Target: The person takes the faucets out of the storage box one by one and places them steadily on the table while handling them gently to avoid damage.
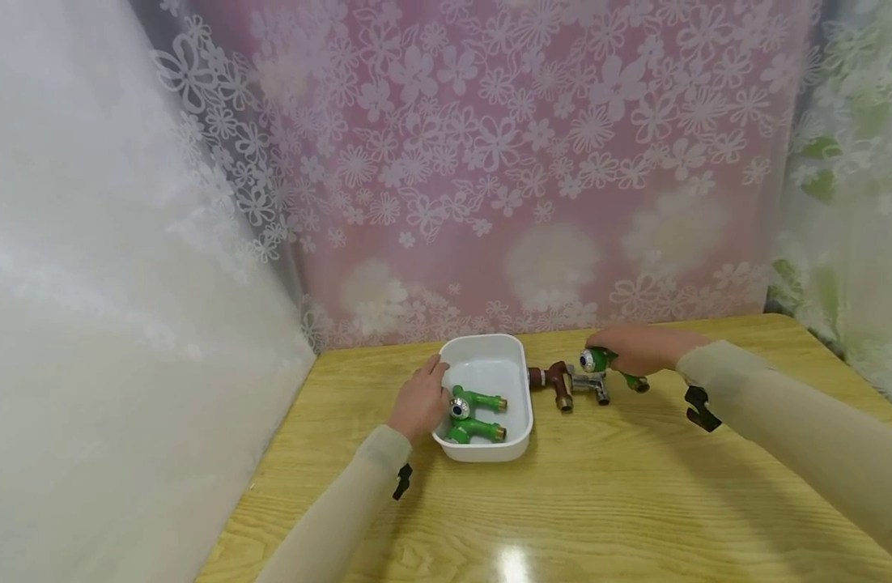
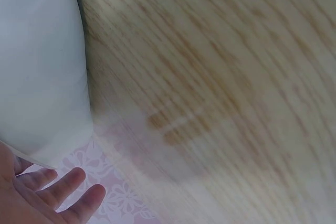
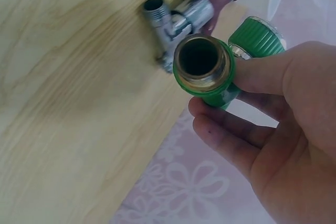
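Observation:
In the head view my right hand (image 1: 646, 346) holds a green angle valve (image 1: 638, 382) above the right part of the table. In the right wrist view, thumb and fingers pinch the valve's green body (image 3: 227, 96), its brass threaded mouth facing the camera. My left hand (image 1: 419, 401) rests at the left rim of a white basin (image 1: 482, 455). Its fingers (image 2: 79, 208) look spread and loose by the basin's edge in the left wrist view. Inside the basin lie two green angle valves, an upper one (image 1: 484, 400) and a lower one (image 1: 482, 431).
Right of the basin, a brown valve (image 1: 558, 380) and a chrome valve (image 1: 590, 384) lie side by side on the wooden table (image 1: 599, 502). A pink flowered curtain (image 1: 490, 202) hangs behind the table, and a pale sheet (image 1: 125, 324) hangs on the left.

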### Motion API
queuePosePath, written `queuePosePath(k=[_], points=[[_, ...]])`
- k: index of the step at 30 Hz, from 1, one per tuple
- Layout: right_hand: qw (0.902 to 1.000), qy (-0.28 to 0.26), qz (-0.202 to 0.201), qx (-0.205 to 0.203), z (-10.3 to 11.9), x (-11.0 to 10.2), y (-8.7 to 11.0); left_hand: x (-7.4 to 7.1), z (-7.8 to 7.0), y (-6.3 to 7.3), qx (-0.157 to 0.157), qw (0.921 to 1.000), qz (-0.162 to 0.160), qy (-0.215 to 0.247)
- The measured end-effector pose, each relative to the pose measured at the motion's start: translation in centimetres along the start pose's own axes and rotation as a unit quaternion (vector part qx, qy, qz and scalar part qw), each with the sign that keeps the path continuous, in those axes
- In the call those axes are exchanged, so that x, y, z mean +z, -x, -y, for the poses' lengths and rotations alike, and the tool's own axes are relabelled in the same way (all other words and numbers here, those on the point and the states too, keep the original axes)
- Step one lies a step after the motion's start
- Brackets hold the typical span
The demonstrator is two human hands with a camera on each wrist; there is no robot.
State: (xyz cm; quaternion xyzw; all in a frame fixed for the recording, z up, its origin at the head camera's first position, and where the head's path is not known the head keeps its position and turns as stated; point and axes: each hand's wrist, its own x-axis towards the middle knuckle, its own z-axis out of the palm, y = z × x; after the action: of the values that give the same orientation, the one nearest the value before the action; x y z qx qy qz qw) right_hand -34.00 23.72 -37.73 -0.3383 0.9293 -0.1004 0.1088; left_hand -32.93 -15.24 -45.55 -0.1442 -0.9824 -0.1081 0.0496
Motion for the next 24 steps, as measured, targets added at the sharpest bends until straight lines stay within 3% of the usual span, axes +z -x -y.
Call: queuePosePath(k=[12,24], points=[[0.9996,-0.005,-0.002,0.026,-3.0,1.8,1.1,0.2,0.1,-0.1,0.001,1.0000,-0.004,-0.002],[0.9992,-0.011,-0.018,0.033,-4.1,2.9,2.0,0.0,-0.1,0.0,0.000,1.0000,-0.005,0.007]])
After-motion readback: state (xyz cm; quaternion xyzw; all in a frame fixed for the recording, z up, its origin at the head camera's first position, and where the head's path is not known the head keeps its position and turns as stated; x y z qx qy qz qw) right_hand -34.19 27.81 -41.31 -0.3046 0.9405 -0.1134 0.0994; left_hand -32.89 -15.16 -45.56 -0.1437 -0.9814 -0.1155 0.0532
